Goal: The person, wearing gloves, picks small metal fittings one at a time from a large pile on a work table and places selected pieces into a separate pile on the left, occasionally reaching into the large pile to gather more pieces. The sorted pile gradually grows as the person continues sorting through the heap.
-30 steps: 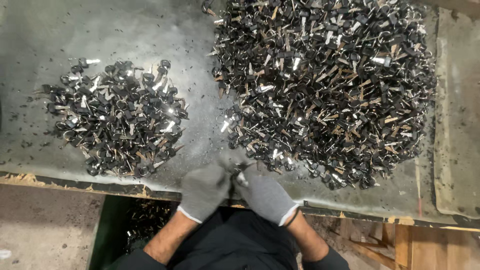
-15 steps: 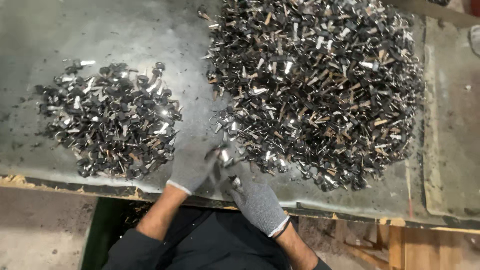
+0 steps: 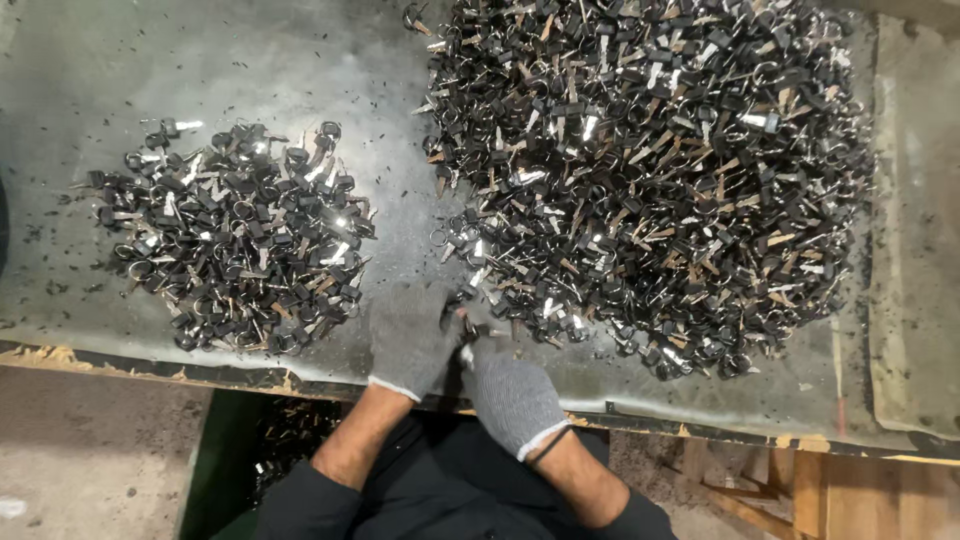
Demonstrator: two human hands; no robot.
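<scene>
Where the worktable (image 3: 250, 60) begins at the left, its grey sheet surface is scuffed and flecked with dark debris, and its front edge shows splintered wood. A small pile of keys (image 3: 235, 260) with black heads and metal rings lies on the left half, spread flat and well apart from the table's front edge. Just right of that pile, the left hand (image 3: 412, 335), in a grey knit glove, rests palm down on the surface, fingers curled loosely toward the centre; whether they pinch anything cannot be told. Touching it at the fingertips, the right hand (image 3: 510, 392), also gloved in grey, is closed narrowly on a single key (image 3: 470, 330) at the near rim of the large pile of keys (image 3: 650, 170). That heap fills the table's right half. Below the table edge, a green bin (image 3: 215, 460) sits at lower left, holding more dark parts.
</scene>
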